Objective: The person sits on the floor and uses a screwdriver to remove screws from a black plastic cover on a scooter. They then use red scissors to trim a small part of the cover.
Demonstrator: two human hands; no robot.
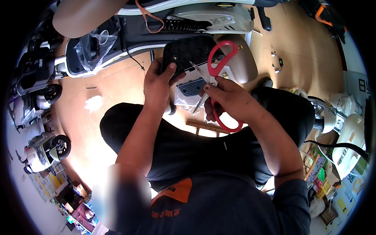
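My left hand [158, 84] grips the near edge of a black plastic tray-like part [190, 49], thumb on top and fingers underneath. In my right hand [233, 100] is a pair of red-handled scissors [213, 81], held around the pivot and lower handle. Their blades are spread wide: one points up-left toward the black part, the other down-left. Whether the upper blade touches the part I cannot tell. Below the hands, a blue-grey ribbed plastic piece [190, 87] lies on a pale, shiny sheet.
A white and black scooter [137, 49] stretches across the far side, with a clear plastic bag [95, 51] on it. Beige padded pieces [244, 58] sit beside it. A wooden frame [207, 127] is between my legs. More scooters [43, 156] stand left and right.
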